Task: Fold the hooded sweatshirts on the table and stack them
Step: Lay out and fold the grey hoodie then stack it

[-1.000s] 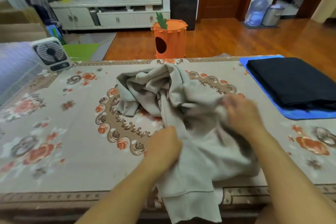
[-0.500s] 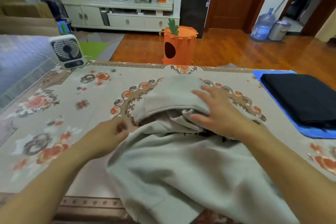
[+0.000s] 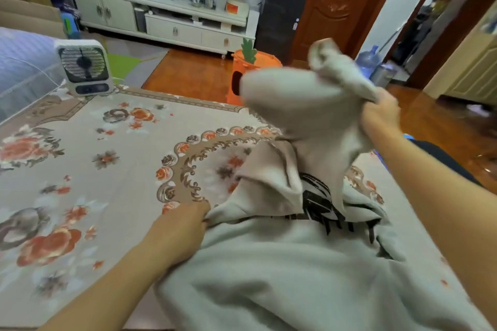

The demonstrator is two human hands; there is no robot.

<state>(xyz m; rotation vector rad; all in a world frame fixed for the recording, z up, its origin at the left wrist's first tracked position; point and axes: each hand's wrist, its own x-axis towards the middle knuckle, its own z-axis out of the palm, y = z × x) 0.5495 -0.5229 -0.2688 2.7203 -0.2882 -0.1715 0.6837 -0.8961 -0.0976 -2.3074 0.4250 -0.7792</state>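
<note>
A light grey hooded sweatshirt (image 3: 282,271) with black print on its chest lies spread over the near right part of the floral table (image 3: 80,183). My left hand (image 3: 185,226) pinches the sweatshirt's left edge down at the tabletop. My right hand (image 3: 379,115) grips a bunch of the grey fabric, the hood or a sleeve, and holds it lifted above the table's far side. A folded black garment (image 3: 441,158) shows as a sliver behind my right forearm.
A small white fan (image 3: 84,67) stands at the table's far left corner. An orange carrot-shaped stool (image 3: 242,72) sits on the wooden floor beyond the far edge. A blue mat edge (image 3: 408,137) peeks out by the black garment.
My right hand went from pressing flat on the bunched fabric to gripping it and raising it up to the right. My left hand slid right along the sweatshirt's edge. The black print is now exposed.
</note>
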